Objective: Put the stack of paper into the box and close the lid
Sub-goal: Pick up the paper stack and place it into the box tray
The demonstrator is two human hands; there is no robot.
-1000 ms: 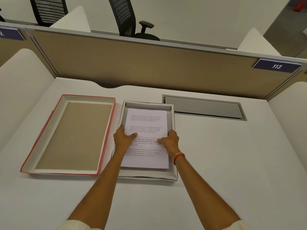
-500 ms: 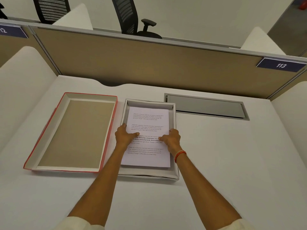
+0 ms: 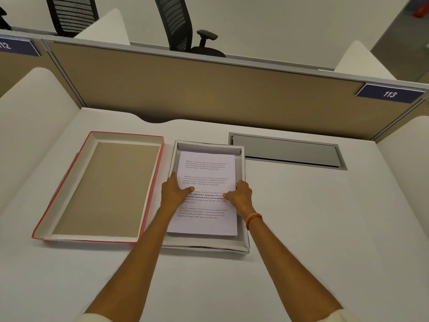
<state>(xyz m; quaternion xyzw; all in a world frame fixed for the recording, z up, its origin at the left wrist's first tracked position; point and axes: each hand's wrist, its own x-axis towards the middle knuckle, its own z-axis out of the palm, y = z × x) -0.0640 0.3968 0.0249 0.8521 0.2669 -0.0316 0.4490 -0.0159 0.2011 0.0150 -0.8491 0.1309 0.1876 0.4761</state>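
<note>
A stack of printed white paper (image 3: pixel 206 168) lies inside the shallow white box (image 3: pixel 242 248) at the middle of the desk. My left hand (image 3: pixel 174 191) grips the stack's left edge, thumb on top of the page. My right hand (image 3: pixel 240 196) grips the right edge, thumb also on the page, an orange band on its wrist. The lid (image 3: pixel 104 189), red outside with a brown inner face, lies upturned to the left of the box, almost touching it.
A grey metal cable hatch (image 3: pixel 287 152) is set into the white desk (image 3: pixel 325 228) behind the box on the right. A tan partition (image 3: pixel 209 89) closes off the back, white side panels stand left and right, and black office chairs are beyond.
Both hands stay on the paper's edges; the stack has slid slightly farther into the box. The camera view shifted a little.
</note>
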